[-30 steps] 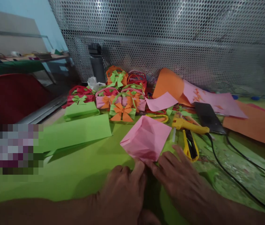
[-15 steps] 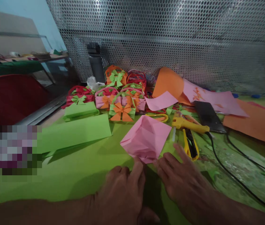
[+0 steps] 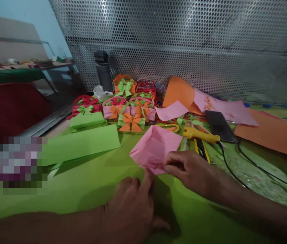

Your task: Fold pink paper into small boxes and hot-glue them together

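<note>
A folded pink paper (image 3: 156,145) with an open pocket rests on the green tabletop in front of me. My left hand (image 3: 133,203) presses its near corner with a stretched index finger, the thumb spread apart and the other fingers bent. At the right edge of the pink paper, my right hand (image 3: 184,166) pinches with thumb and index finger. A yellow hot glue gun (image 3: 201,135) lies just beyond the right hand. A yellow-and-black cutter (image 3: 202,149) beside it is partly hidden by that hand.
Small paper baskets with bows (image 3: 131,122) are grouped at the back. Folded green paper (image 3: 82,145) lies left. A phone (image 3: 221,126), orange sheets (image 3: 272,135) and a black cable (image 3: 237,179) lie right. A dark bottle (image 3: 103,73) stands by the perforated metal panel (image 3: 184,44).
My right hand has moved up from the paper's near corner to its right edge and closed into a pinch. The left finger stays on the near corner. The view has shifted slightly.
</note>
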{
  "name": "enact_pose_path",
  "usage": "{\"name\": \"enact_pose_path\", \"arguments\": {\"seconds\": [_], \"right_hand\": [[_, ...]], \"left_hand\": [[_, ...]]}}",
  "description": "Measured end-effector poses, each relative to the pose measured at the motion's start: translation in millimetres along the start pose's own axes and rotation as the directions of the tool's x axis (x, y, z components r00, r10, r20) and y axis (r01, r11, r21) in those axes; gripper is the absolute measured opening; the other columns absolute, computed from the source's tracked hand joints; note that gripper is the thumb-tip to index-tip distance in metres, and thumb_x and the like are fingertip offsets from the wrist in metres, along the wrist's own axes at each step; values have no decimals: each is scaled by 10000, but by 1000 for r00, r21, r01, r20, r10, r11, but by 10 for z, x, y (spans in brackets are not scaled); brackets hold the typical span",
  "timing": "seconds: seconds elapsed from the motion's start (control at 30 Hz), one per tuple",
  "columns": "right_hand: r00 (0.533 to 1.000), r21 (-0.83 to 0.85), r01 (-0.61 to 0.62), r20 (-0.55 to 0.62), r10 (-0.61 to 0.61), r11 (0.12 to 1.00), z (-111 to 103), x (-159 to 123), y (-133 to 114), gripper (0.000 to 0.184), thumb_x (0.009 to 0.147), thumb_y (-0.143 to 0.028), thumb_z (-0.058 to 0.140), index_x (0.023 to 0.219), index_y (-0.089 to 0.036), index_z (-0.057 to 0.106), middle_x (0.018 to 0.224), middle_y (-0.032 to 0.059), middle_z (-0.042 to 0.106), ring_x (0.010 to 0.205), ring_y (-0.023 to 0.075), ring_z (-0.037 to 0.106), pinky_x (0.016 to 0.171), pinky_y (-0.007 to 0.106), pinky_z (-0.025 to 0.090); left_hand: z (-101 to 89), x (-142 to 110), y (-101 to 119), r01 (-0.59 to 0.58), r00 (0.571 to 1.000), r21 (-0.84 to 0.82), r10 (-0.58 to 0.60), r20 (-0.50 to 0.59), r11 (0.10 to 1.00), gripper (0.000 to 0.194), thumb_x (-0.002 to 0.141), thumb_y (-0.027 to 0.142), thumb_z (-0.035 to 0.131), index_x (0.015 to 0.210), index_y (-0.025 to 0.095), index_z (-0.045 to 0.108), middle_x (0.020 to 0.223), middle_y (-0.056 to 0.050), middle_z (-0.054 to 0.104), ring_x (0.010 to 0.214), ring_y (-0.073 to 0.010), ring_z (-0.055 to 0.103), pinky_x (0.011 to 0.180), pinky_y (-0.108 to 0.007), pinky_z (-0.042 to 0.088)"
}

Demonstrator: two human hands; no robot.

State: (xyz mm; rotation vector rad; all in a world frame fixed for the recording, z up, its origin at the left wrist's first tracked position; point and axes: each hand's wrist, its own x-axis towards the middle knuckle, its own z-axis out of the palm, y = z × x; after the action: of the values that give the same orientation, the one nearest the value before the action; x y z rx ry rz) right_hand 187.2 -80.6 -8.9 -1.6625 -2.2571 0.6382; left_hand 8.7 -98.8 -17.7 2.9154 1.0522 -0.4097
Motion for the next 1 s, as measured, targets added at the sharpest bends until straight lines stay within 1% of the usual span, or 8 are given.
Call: {"name": "enact_pose_path", "arguments": {"seconds": [0.07, 0.13, 0.23, 0.37, 0.5, 0.63, 0.73, 1.0], "right_hand": [[992, 91, -51, 117, 40, 995, -21, 92, -25, 149, 725, -137, 472, 595, -164, 542, 508, -44, 493, 472, 79, 421, 433, 204, 265], [974, 119, -113, 210, 86, 986, -11, 165, -30, 179, 695, -134, 459, 519, -162, 481, 455, -55, 425, 432, 66, 368, 407, 202, 226], [945, 93, -180, 293, 146, 979, 20, 240, -16, 260, 698, -238, 508, 465, -170, 415, 421, -67, 327, 412, 61, 305, 387, 205, 189], [932, -4, -212, 299, 203, 977, 41, 299, 5, 359, 668, -432, 575, 473, -175, 419, 422, -67, 306, 416, 67, 292, 375, 214, 163], [928, -46, -186, 320, 191, 981, 13, 333, -26, 339, 668, -437, 569, 499, -176, 433, 448, -57, 328, 430, 74, 323, 380, 210, 183], [898, -40, -247, 366, 245, 968, -39, 359, -91, 328, 637, -455, 582, 526, -179, 445, 458, -50, 355, 446, 87, 354, 384, 210, 206], [883, -90, -257, 383, 272, 962, -63, 365, -92, 292, 634, -397, 577, 498, -178, 438, 435, -51, 346, 431, 85, 344, 379, 214, 206], [882, -138, -226, 391, 263, 964, -115, 334, -39, 204, 612, -224, 531, 445, -167, 427, 407, -65, 270, 399, 66, 275, 372, 220, 163]], "left_hand": [[3, 0, 0, -18, 1000, -6, 18, -13, 1000, 671, 778, 632, 325, 991, 76, 636, 1184, -223, 491, 733, -263, 598, 606, -425, 495], [9, 7, -1, -21, 999, -26, 21, -26, 999, 645, 774, 627, 348, 978, 88, 638, 1139, -199, 524, 721, -256, 597, 604, -420, 495], [9, 23, -1, 19, 1000, -64, -20, -14, 998, 683, 717, 654, 427, 1054, 86, 604, 1134, -190, 523, 722, -264, 592, 620, -423, 490], [-19, 30, 5, 62, 997, -134, -56, 44, 989, 687, 697, 656, 462, 1068, 95, 603, 1140, -193, 509, 742, -255, 581, 660, -408, 477], [-37, 24, 7, 56, 998, -127, -50, 49, 990, 701, 723, 645, 439, 1137, 94, 565, 1150, -198, 510, 761, -271, 585, 660, -426, 483], [-29, 25, 3, 1, 1000, -51, 0, 12, 999, 694, 766, 622, 389, 1153, 68, 551, 1171, -225, 502, 748, -276, 597, 619, -426, 492], [-28, 28, 3, -4, 1000, -31, 4, 18, 1000, 676, 779, 617, 372, 1114, 67, 578, 1159, -216, 518, 732, -257, 603, 620, -409, 496], [-7, 22, -5, -9, 1000, -37, 10, 14, 999, 665, 789, 627, 327, 1074, 91, 598, 1165, -202, 509, 731, -248, 600, 612, -406, 495]]}}
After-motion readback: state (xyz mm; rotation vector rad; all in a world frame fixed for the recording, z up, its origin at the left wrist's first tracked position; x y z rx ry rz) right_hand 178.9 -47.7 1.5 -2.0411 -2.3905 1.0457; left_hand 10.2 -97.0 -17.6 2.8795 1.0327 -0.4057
